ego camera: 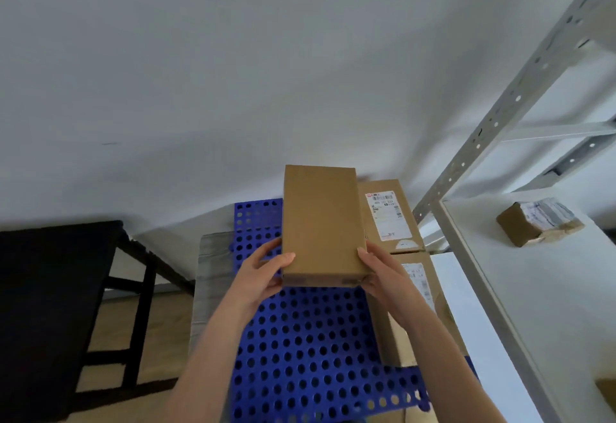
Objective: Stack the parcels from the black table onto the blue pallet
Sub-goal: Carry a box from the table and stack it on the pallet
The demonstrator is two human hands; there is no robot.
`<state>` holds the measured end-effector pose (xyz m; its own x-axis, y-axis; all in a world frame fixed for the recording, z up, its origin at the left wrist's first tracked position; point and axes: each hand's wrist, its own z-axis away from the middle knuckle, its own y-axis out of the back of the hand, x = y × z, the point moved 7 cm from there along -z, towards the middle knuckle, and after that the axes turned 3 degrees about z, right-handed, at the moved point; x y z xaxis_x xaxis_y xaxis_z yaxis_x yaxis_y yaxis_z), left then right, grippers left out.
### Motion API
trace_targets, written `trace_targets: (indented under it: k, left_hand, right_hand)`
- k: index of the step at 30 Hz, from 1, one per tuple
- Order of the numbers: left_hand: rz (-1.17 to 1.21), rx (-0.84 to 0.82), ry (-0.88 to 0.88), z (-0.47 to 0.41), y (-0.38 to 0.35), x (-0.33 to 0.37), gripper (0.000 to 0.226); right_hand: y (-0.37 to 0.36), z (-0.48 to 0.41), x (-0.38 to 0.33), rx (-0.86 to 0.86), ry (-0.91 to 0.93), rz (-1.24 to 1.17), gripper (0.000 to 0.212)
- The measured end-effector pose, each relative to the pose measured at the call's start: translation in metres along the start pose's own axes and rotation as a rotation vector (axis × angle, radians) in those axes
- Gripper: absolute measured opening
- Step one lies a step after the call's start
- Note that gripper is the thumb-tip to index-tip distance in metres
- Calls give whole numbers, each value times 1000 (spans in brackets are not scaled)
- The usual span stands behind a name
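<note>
I hold a plain brown parcel [321, 222] in both hands above the blue perforated pallet [300, 349]. My left hand [263, 272] grips its near left edge and my right hand [383, 272] grips its near right corner. Two labelled brown parcels lie on the pallet's right side: one at the far end [388, 214], one nearer [420, 309] partly hidden by my right forearm. The black table [50, 289] stands at the left; no parcels show on the part in view.
A grey metal shelf rack [500, 122] rises on the right, with a white shelf [550, 289] carrying a small taped parcel [540, 221]. A white wall fills the top. Wooden floor shows under the table, and a grey mat [213, 276] lies beneath the pallet.
</note>
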<state>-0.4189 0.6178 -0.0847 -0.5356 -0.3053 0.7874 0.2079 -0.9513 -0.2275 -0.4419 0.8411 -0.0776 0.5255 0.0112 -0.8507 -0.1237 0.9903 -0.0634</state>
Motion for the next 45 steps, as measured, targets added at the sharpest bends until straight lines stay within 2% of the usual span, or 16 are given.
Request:
trace_targets:
  k: [2, 7, 10, 14, 18, 22, 28, 34, 38, 40, 42, 45]
  left_hand:
    - [34, 43, -5, -4, -11, -3, 32]
    - [87, 166, -40, -14, -28, -10, 33]
    - [44, 238, -81, -19, -35, -11, 41]
    - [40, 288, -47, -32, -38, -17, 48]
    - [-91, 340, -34, -50, -34, -19, 49]
    - [-230, 329, -45, -72, -32, -23, 54]
    - [-270, 289, 3, -99, -25, -32, 62]
    - [-327, 274, 30, -111, -17, -47, 66]
    - [-298, 278, 10, -116, -15, -52, 68]
    - [-318, 276, -18, -117, -16, -53, 73]
    - [-334, 255, -42, -119, -18, -52, 75]
    - [-350, 228, -51, -122, -24, -52, 73]
  right_hand:
    - [11, -11, -10, -30, 15, 34, 27]
    - [30, -37, -21, -109, 22, 60, 26]
    - [36, -53, -20, -115, 18, 93, 42]
    - [36, -77, -13, -138, -42, 78, 47]
    - [26, -99, -8, -166, -54, 235, 46]
    - [19, -116, -7, -165, -46, 348, 38]
    - [12, -133, -5, -118, -32, 610, 39]
    - [6, -134, 6, -145, -60, 845, 39]
    - [12, -125, -6, -165, 79, 804, 42]
    - [29, -120, -23, -54, 209, 745, 46]
    - [57, -116, -39, 131, 338, 775, 44]
    - [94, -117, -46, 286, 388, 919, 50]
